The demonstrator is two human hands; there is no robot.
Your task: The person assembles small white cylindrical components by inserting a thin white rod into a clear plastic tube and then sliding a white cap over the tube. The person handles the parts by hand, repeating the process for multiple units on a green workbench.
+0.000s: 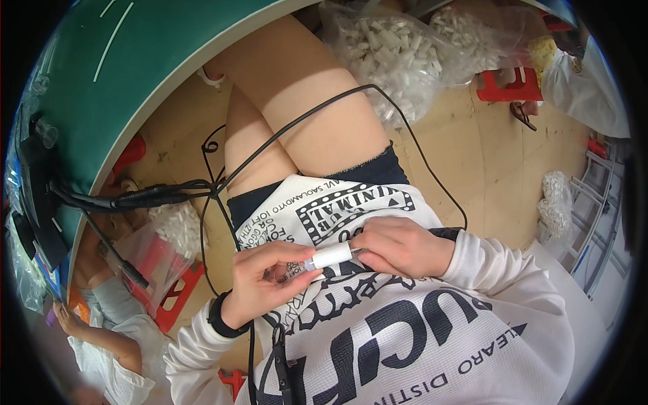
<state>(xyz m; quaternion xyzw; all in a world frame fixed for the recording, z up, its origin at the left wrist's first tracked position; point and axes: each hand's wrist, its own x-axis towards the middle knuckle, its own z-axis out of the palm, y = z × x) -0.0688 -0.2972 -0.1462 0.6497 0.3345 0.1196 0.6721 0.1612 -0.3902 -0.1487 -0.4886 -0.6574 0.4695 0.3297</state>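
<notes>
A small white cylindrical tube (331, 256) lies across the space between my two hands, in front of my shirt. My left hand (262, 275) pinches its left end between thumb and fingertips, where a short clear part shows. At the other end, the curled fingers of my right hand (399, 247) close on the tube's right tip. Those fingers hide exactly what is gripped there. A black band (226, 317) circles my left wrist.
Black cables (290, 125) loop over my lap from a dark device (34, 179) on the green table (155, 30). Clear bags of white pieces (391, 50) stand beyond my legs. Another person (118, 337) sits at the lower left. A metal ladder (594, 202) and a red stool (509, 86) are at right.
</notes>
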